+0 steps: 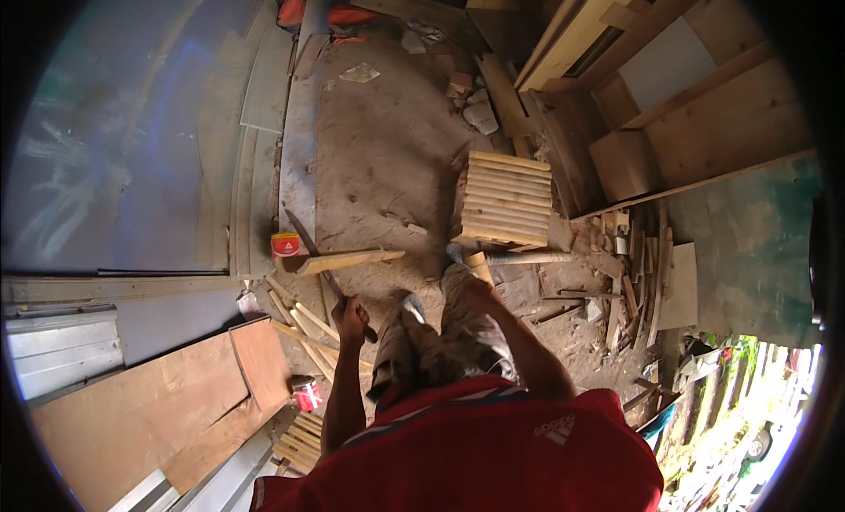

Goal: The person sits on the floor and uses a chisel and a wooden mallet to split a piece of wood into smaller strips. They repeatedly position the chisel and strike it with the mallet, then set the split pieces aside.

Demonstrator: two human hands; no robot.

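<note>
Wooden stick [310, 245]: thin, dark, gripped at its near end by the left hand [350, 319], whose fingers are closed round it; it slants up and left, its far tip close to the red-and-white can [288, 245] on the dirt floor [378, 160].

Left side: large grey sheet [114, 134] lying flat, its long edge bordered by narrow boards; nearer, brown plywood panels [167, 406] and a second small red can [306, 393]. Little room to step that way.

Left of centre: loose pale slats [304, 327] scattered under the left hand, one longer pale batten [348, 261] crossing by the stick. To handle the stick well, I judge a firm grip low down and a swing kept clear of the can and batten.

Centre: bare dirt floor, the widest open room, running far.

Right of centre: right hand [480, 288] lowered toward a pale wooden handle [519, 259] lying on the ground; whether it grips or merely touches I cannot tell. Just beyond, a slatted wooden panel [507, 200] lies flat.

Right: stacked timber frames [669, 116] and offcuts [634, 283] crowd the edge.
</note>
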